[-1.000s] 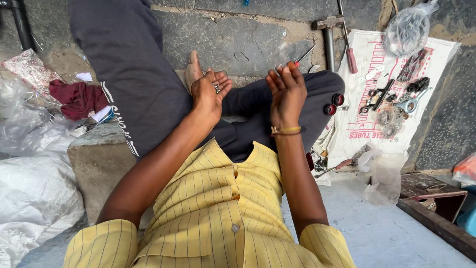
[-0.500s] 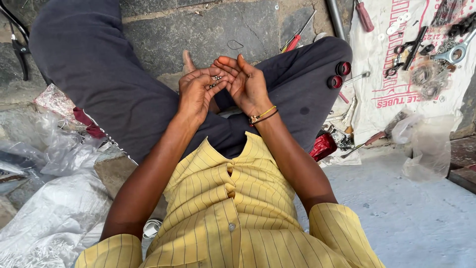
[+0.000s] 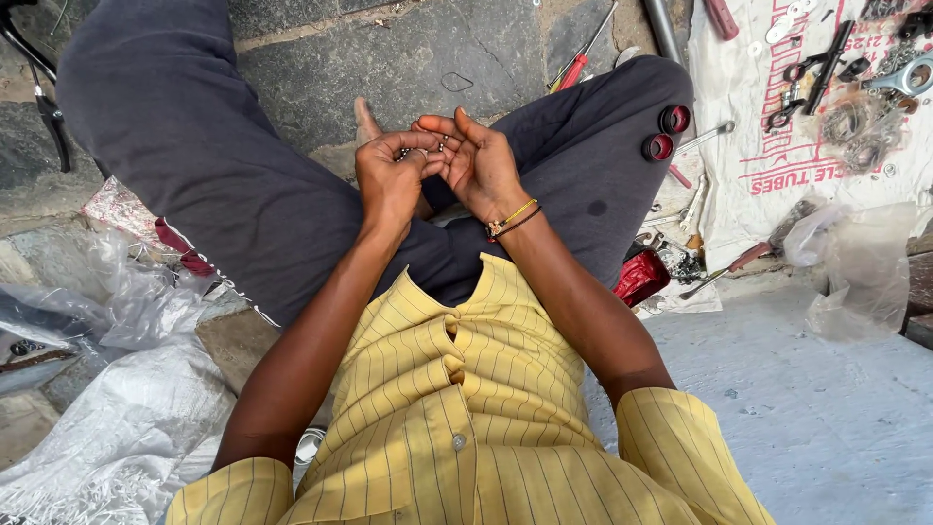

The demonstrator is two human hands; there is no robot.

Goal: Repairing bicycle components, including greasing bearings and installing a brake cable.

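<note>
Head view, looking down on a seated person in a yellow striped shirt (image 3: 457,428) and dark trousers (image 3: 224,185), legs crossed on a stone floor (image 3: 389,58). Left hand (image 3: 389,180) and right hand (image 3: 481,160) meet over the lap, touching at the fingertips. Right hand lies palm up, fingers loosely curled and spread; left hand is turned toward it, fingers bent. Several small metal beads (image 3: 432,148), possibly bearing balls, sit between the two hands at the fingertips; too small to count, and which fingers pinch them cannot be told. Right wrist carries a thin bracelet (image 3: 512,220). A bare foot (image 3: 366,122) shows partly behind the left hand. Right of the knee: two red-rimmed round caps (image 3: 666,134), and a white printed sack (image 3: 777,165) spread on the floor bearing wrenches and washers, cut off by the top and right edges. A red-handled screwdriver (image 3: 573,68) is partly hidden by the trouser leg. Crumpled clear plastic (image 3: 107,321) fills the lower left corner; its contents are unclear.
</note>
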